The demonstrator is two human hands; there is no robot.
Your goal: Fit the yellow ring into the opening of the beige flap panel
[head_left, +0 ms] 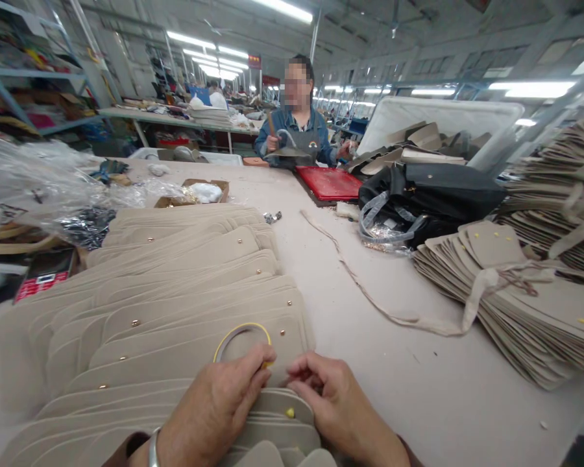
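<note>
Item: thin yellow-edged tape ring (242, 340), my left hand (214, 408) pinching its rim to steady it. Right hand (328, 395), fingertips closed, prob. on tape end. Fanned beige felt flaps w/ brass studs (175, 311) overlap, studs exposed.

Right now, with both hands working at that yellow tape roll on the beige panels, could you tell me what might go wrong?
1. The left hand holds the yellow tape roll by its near edge only; it could slip from that grip.
2. The fanned beige panels overlap loosely, so pressing on them may shift the row.
3. The right hand pinches something too small to make out; a small yellow piece lies loose nearby and could get lost.
</note>
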